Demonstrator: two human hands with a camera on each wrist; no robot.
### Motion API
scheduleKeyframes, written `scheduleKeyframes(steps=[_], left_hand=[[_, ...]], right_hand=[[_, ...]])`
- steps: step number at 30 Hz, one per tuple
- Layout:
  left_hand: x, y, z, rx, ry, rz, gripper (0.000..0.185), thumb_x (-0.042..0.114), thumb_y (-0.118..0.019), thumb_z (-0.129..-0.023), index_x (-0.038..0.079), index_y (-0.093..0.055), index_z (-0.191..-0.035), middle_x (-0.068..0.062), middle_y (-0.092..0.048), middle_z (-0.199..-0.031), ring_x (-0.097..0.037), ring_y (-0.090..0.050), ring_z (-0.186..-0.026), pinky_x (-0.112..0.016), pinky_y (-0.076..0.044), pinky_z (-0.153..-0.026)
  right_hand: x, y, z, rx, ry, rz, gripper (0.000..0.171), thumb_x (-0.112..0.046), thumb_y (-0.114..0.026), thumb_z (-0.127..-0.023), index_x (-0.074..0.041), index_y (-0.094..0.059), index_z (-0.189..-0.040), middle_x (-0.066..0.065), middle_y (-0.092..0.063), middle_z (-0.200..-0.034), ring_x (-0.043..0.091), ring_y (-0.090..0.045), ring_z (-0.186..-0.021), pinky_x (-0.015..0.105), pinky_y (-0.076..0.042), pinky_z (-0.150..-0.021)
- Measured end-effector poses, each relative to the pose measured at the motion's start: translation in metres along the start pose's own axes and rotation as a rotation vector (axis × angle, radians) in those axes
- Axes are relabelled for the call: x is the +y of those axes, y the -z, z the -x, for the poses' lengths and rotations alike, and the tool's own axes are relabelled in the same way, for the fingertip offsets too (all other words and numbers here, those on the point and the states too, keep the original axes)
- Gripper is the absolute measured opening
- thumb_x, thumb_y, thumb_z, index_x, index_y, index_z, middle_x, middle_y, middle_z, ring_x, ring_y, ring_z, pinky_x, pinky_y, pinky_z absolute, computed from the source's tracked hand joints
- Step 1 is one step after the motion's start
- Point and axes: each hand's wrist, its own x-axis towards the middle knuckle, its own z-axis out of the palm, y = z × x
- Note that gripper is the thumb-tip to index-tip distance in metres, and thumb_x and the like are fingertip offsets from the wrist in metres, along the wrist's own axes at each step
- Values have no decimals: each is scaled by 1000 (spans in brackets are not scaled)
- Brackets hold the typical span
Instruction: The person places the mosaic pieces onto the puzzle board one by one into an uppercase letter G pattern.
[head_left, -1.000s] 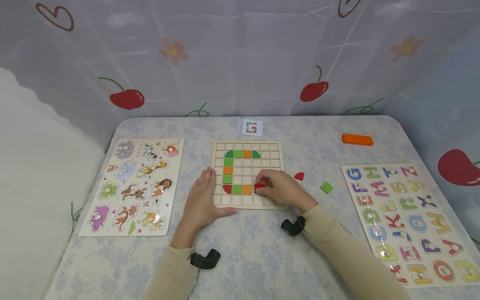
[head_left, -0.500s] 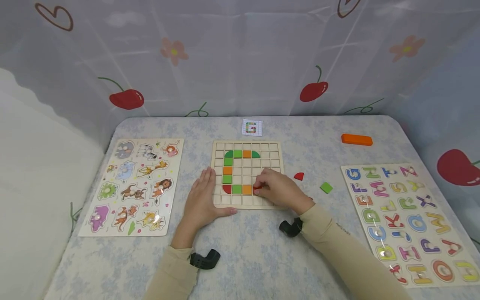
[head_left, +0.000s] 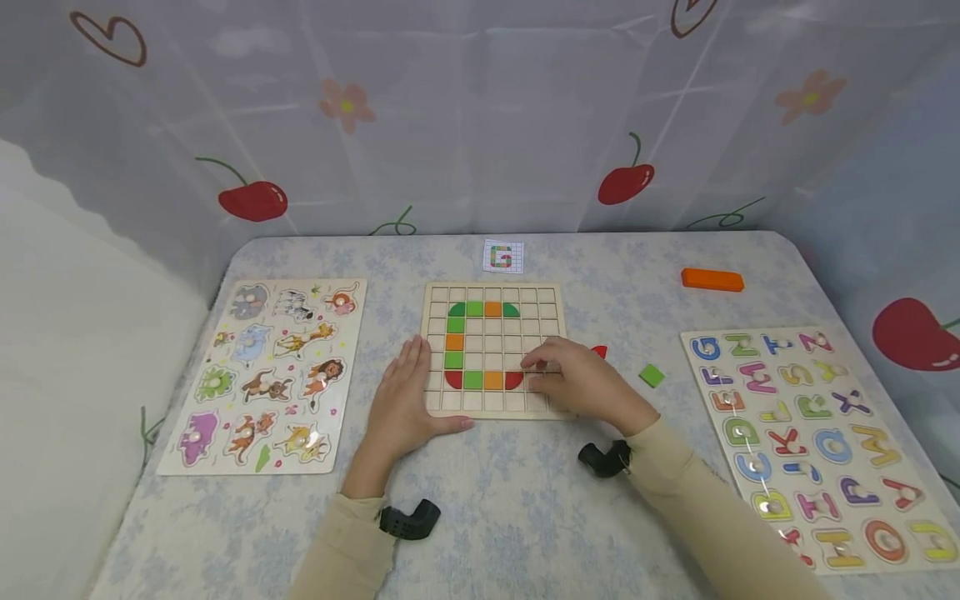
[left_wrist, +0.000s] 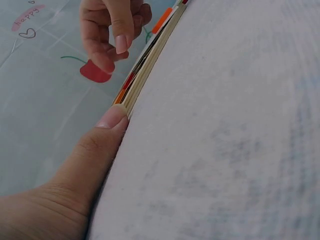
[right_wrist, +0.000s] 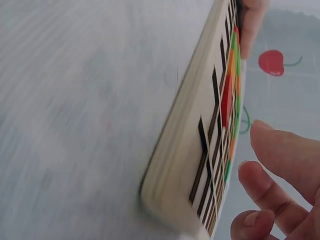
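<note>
Head view: red quarter-round piece (head_left: 513, 380) now seated in wooden grid board (head_left: 551, 304), bottom of the coloured C; right hand (head_left: 577, 382) has released it, fingers loosely curled, empty. Left hand (head_left: 402, 406) flat against the board edge.

Left wrist view: thumb (left_wrist: 111, 119) pressing the board edge (left_wrist: 150, 60).

Right wrist view: fingers (right_wrist: 272, 172) clear of the board (right_wrist: 200, 150).

Sleeves: long, cream-beige, snug, ending just behind each grip.
Left wrist (head_left: 408, 520): black curved camera mount.
Right wrist (head_left: 604, 458): matching black mount.
Hands: bare, ringless.
</note>
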Motion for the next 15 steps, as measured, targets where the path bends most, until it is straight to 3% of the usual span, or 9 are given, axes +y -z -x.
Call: scheduleKeyframes(steps=[8,13,15], left_hand=[[-1,-1,0,6,-7,1,141,73,-81,-61,4,-7,-159,-8,-5,-168,-24,-3,-157,-45,-9,-128],[-1,-2,0,1,-7,1,141,74,-79,-61,5,-6,-159,-8,-4,-168,-24,-3,-157,-45,-9,-128],[-1,-2,0,1,-6,3,141,74,-79,-61,5,-6,-159,-8,-4,-168,-24,-3,-157,-45,-9,-128]], right_hand=[[31,24,23,83,-80,51,29,-17,-71,-91,-12,-68,-119,1,-61,-96,16,-45,-67,27,-42,-60],[52,41,40,87,-189,74,31,-20,-69,-93,-14,-65,-123,4,-60,-102,19,-47,-69,29,-43,-63],[59,47,46,85,-226,100,33,-22,-70,-93,-14,-64,-124,5,-61,-102,21,-50,-77,30,-44,-67]])
